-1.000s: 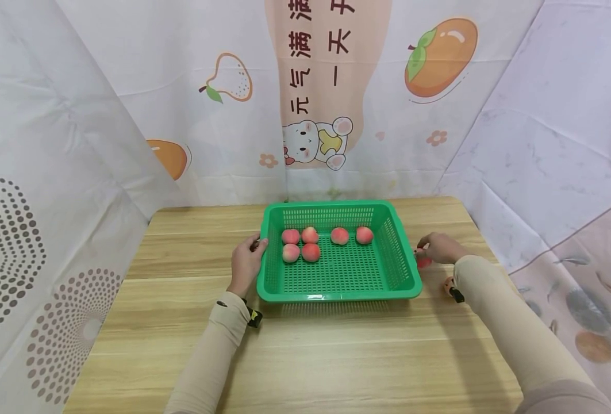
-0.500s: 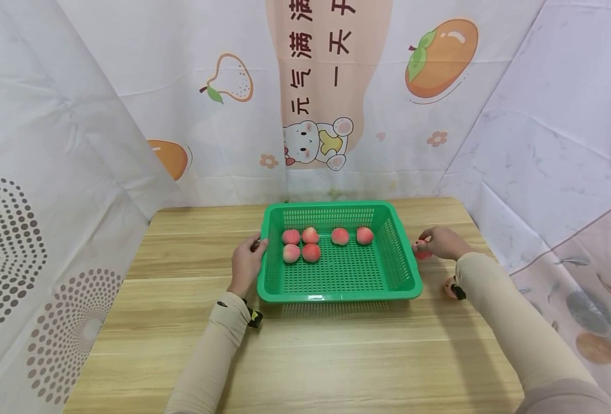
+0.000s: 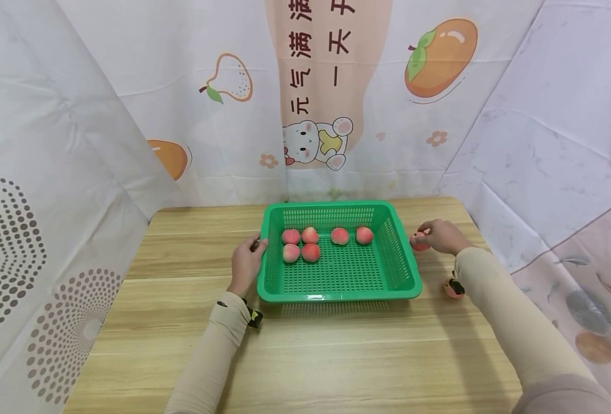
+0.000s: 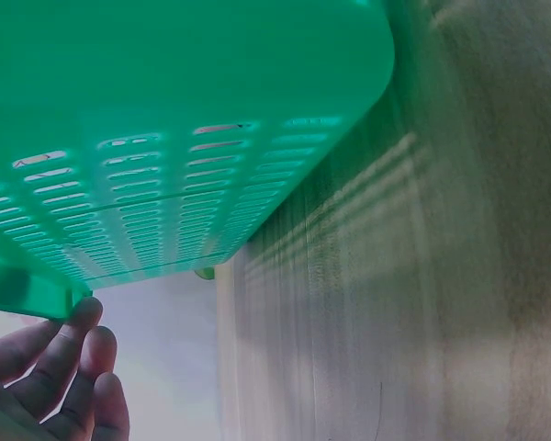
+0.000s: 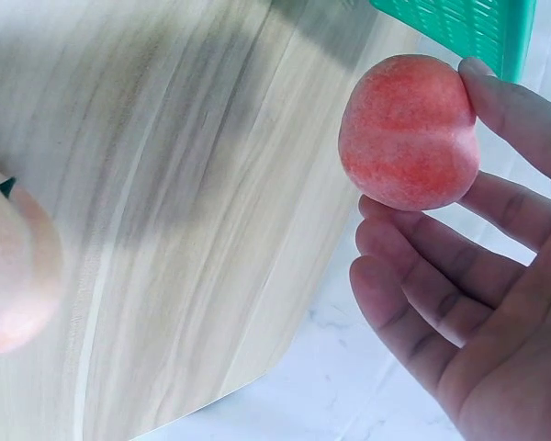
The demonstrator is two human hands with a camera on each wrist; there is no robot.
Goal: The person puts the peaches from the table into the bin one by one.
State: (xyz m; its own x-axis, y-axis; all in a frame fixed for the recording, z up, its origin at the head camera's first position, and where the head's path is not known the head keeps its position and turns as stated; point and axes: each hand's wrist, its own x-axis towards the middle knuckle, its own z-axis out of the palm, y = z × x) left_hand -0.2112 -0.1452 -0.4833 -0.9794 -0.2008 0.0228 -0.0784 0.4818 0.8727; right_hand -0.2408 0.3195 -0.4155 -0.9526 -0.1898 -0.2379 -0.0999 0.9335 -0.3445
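Observation:
A green plastic basket [image 3: 336,297] with slotted walls stands toward the table's far side. My left hand [image 3: 245,261] holds its left rim; the left wrist view shows fingertips [image 4: 85,313] just under the rim edge. My right hand [image 3: 445,236] pinches a red peach [image 5: 409,133] between thumb and fingers, outside the basket's right wall. In the right wrist view the peach appears above the table. Several peaches lie in the basket: a cluster at the left, one peach [image 3: 339,236] at the back middle and another [image 3: 364,235] to its right.
Another peach [image 3: 454,288] with a dark leaf sits on the wooden table [image 3: 336,362] beneath the right wrist. A white printed curtain [image 3: 222,138] hangs behind the table, with more cloth at both sides.
My right hand has lifted the peach slightly, moving it a little away from me and toward the basket's right rim. My left hand and the basket have stayed in place.

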